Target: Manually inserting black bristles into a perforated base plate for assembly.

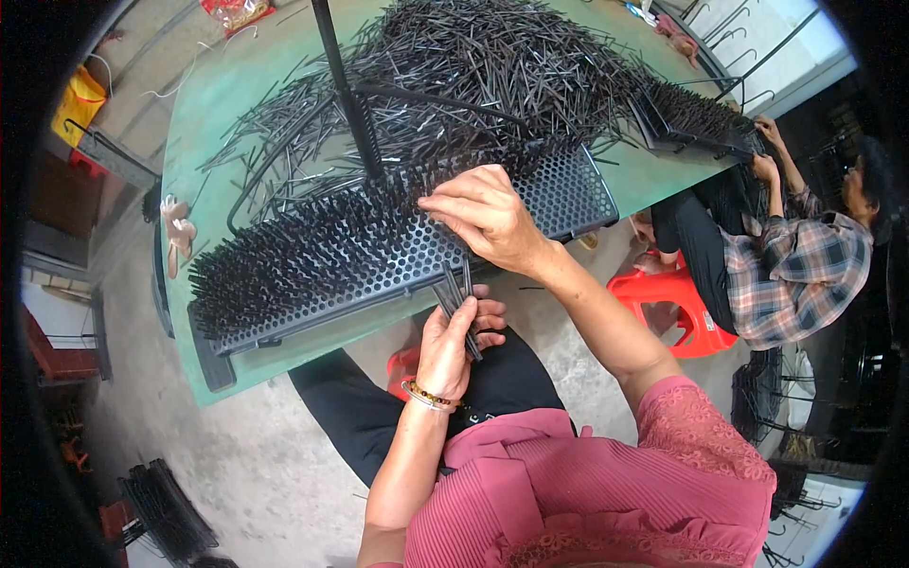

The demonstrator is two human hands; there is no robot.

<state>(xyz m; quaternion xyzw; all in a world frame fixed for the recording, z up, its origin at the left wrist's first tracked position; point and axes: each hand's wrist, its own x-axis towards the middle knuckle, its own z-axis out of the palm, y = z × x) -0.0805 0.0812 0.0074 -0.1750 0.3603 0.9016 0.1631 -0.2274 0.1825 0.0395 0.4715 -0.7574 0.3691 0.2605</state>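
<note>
My left hand (449,348), with a beaded bracelet at the wrist, is closed around a small bundle of thin dark rods (453,295) just off the near edge of a rack. The rack is a long black perforated plate (579,187) on the green table. Dark rods (284,260) stand upright in its holes, densely at the left and along the far side. Over the plate's middle, beside the standing rods, my right hand (494,220) has its fingertips pinched together. What they hold, if anything, is too small to make out.
A big heap of loose dark rods (502,66) covers the far part of the green table (213,133). A dark metal post (346,95) rises behind the rack. At right, another person (795,265) on a red stool (663,298) works at a second rack (696,128).
</note>
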